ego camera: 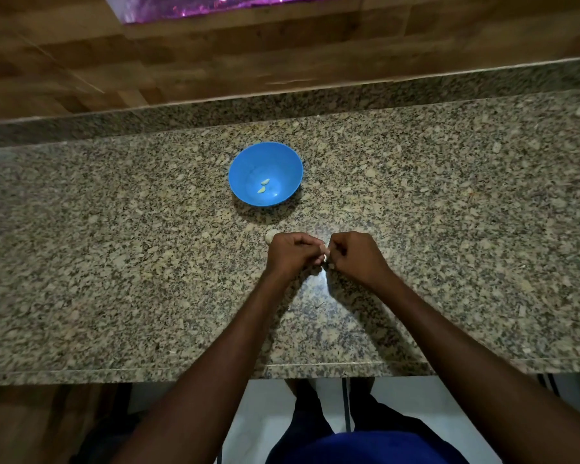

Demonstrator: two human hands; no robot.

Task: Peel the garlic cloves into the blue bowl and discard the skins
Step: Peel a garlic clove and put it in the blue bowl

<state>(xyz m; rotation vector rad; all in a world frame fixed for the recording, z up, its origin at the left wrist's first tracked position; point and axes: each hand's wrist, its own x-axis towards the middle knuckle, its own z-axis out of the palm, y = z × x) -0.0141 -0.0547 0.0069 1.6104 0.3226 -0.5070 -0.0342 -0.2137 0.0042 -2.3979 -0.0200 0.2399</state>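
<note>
On the speckled granite worktop (pixel 449 229), you bring both hands together just in front of you, knuckles up and fingers curled inward. Your left hand (pixel 292 254) and right hand (pixel 357 257) meet at the fingertips, pinching a small pale garlic clove (pixel 325 257) between them; only a sliver of it shows between the fingers, so how much skin remains on it cannot be told. Beyond your hands, toward the back of the worktop, sits the blue bowl (pixel 248 162), upright and apart from your fingers, with two peeled cloves (pixel 263 186) lying close together at its bottom. Another pale piece of garlic (pixel 271 234) lies on the stone just beside the knuckles of your left hand, partly hidden by it. A wood-panelled wall (pixel 215 61) rises behind the worktop's raised back edge.
</note>
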